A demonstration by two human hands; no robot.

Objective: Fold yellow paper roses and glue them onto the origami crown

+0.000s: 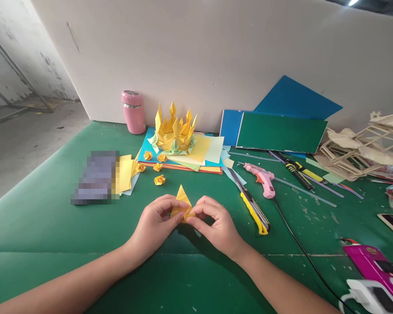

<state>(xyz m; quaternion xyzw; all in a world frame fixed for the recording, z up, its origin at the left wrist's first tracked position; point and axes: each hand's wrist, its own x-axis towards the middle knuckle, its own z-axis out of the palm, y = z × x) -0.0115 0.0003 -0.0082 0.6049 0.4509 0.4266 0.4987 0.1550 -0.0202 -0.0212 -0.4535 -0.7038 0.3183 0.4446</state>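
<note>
Between my hands is a small piece of folded yellow origami paper point(182, 195), its pointed tip facing away from me. My left hand point(159, 219) pinches its left side between thumb and fingers. On the lower right edge, the thumb and fingertips of my right hand point(216, 224) are closed on the same paper; fingers hide part of the folds. Just beyond lie several small folded paper roses point(160, 179). Farther back, a yellow origami crown point(174, 135) with pale green leaves at its base stands on stacked coloured sheets point(212, 150).
To the right lie a yellow box cutter point(253, 211), a pink glue gun point(263, 179) with a black cord, and a wooden stick model point(356, 148). A pink flask point(134, 113) stands at the back left. Yellow paper sheets point(123, 174) lie beside a blurred dark object point(96, 178).
</note>
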